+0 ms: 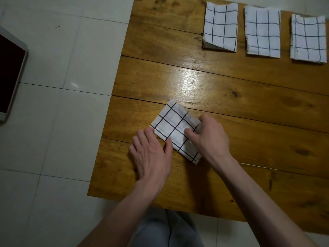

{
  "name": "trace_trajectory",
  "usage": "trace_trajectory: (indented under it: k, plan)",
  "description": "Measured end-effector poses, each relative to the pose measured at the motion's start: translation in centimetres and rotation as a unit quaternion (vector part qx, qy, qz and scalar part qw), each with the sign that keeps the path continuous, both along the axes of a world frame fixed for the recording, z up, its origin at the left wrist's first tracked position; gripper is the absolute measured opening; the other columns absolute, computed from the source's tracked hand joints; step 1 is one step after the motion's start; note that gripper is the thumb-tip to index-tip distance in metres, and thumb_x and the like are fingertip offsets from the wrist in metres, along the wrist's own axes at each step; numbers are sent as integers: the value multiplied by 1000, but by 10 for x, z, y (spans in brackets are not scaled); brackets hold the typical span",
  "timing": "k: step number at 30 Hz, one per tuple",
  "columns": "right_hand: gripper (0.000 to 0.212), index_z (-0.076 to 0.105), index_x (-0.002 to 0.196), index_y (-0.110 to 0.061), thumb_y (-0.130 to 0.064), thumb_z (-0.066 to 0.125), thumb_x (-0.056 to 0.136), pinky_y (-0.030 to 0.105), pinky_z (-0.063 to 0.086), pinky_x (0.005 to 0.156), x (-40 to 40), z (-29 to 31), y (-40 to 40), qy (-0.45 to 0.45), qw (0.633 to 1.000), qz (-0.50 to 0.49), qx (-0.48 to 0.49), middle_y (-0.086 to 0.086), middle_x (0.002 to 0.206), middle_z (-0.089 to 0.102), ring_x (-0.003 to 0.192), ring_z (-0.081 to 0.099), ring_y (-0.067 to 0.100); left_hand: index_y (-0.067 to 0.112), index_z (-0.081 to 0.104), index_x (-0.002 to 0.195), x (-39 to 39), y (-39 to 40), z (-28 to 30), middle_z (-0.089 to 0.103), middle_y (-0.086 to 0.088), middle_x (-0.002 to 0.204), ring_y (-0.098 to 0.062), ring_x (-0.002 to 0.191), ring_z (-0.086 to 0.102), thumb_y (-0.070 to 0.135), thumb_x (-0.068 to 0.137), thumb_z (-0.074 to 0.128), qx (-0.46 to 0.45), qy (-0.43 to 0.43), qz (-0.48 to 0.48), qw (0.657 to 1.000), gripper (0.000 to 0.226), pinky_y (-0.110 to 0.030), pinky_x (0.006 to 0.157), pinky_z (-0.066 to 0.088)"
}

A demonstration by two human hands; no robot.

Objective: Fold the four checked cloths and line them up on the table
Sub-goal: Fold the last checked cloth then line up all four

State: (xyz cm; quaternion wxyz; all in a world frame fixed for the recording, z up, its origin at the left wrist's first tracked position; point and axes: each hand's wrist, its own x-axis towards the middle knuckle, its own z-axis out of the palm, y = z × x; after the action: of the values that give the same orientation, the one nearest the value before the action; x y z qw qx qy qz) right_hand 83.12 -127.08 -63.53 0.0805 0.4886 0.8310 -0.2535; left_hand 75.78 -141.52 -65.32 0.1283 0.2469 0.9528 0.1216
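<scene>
Three folded white cloths with dark checks lie in a row at the far side of the wooden table (231,90): one on the left (220,26), one in the middle (262,32) and one on the right (308,39). A fourth folded checked cloth (173,125) lies turned at an angle near the table's front left. My left hand (151,155) rests flat at its near left edge, thumb on the cloth. My right hand (208,138) presses on its right side, with the thumb on top and the fingers curled over its far edge.
The table's left edge runs beside a white tiled floor (53,139). A dark panel with a pale frame (10,73) lies on the floor at far left. My grey-trousered legs (167,229) show below the table's front edge.
</scene>
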Motion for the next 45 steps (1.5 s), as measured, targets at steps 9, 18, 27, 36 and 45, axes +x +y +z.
trace_trajectory:
  k: [9,18,27,36,45]
  plan:
    - [36,55,126,-26,-30,71,94,37,59,72,7,15,-7,131,972,-85,-173,-11,104,65,91,68,15,15,46,135,12,19,2,54,-7,130,-24,117,49,47,91,68,26,-51,71,996,59,-37,92,38]
    - [23,63,121,-28,-28,65,97,45,64,82,19,28,-9,202,927,-143,-283,-8,108,73,95,72,11,21,45,145,6,14,13,49,2,134,-17,124,43,49,98,60,76,-135,96,983,57,-33,101,35]
    - [22,66,121,-21,-21,66,99,25,60,67,37,108,-24,280,861,-217,-365,-2,106,75,91,75,13,16,59,139,-9,6,79,65,3,132,-14,123,61,41,104,57,246,-470,193,826,43,-38,109,51]
    - [19,70,114,-20,-32,64,101,22,59,69,39,228,-34,303,882,-198,-302,-7,99,76,89,73,9,19,71,106,-28,-8,208,71,3,103,-12,104,66,27,101,67,293,-430,125,845,11,-27,94,57]
    - [11,69,104,-16,-26,64,101,15,53,64,13,323,-51,348,887,-92,-289,-5,87,73,75,68,2,16,71,103,-40,-52,321,73,-4,99,-10,95,66,28,102,65,358,-356,165,848,13,-15,82,54]
